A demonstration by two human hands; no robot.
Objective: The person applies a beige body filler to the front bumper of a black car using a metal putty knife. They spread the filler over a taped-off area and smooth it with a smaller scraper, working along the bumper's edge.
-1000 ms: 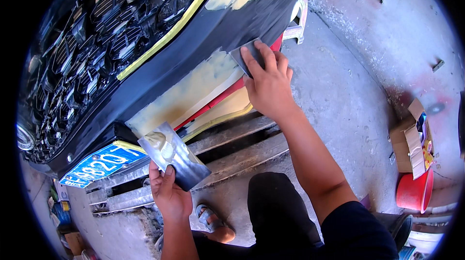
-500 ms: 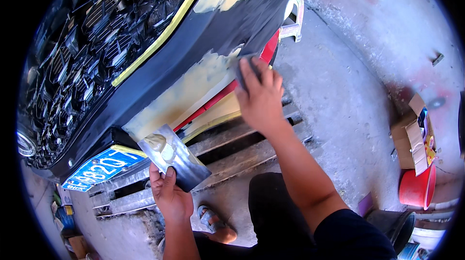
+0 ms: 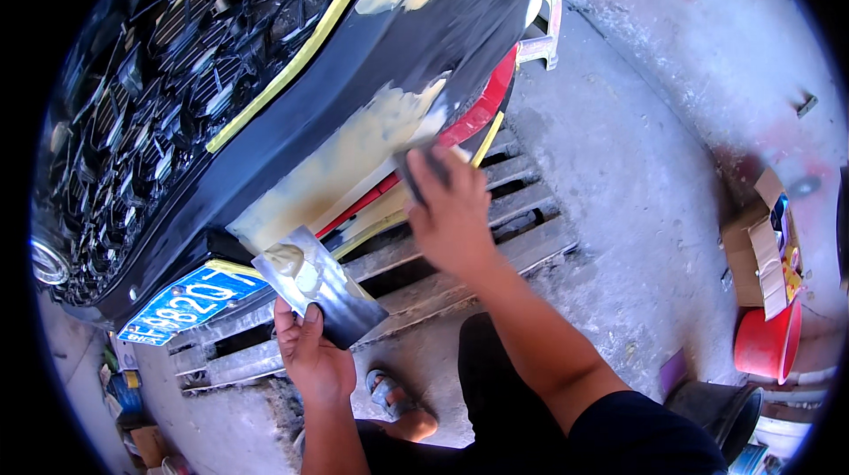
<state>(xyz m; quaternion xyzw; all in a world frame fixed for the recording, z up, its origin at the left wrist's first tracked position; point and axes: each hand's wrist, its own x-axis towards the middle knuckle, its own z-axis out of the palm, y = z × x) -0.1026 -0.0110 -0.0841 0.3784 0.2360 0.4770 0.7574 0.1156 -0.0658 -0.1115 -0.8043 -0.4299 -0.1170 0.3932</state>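
A car's black bumper (image 3: 265,155) slants across the upper left. Cream filler (image 3: 340,152) is spread over its lower part, and a red strip (image 3: 488,109) runs along below that patch. My left hand (image 3: 315,360) grips a flat metal putty plate (image 3: 347,302), thumb on top, with a dab of pale putty (image 3: 306,275) on its far end. Closed round a dark, flat putty spreader (image 3: 411,176), my right hand (image 3: 453,218) presses it against the filler's lower edge, by the red strip. The spreader's working edge is partly hidden.
Yellow masking tape (image 3: 305,55) borders the dark grille (image 3: 150,112). A blue licence plate (image 3: 190,302) sits left of my left hand. Beneath the bumper lies a slatted pallet (image 3: 495,254). A cardboard box (image 3: 752,254), red bucket (image 3: 768,342) and black bucket (image 3: 721,413) stand at the right.
My right hand has moved with the spreader down and to the left along the bumper, uncovering more of the red strip. My left hand and the putty plate have barely moved.
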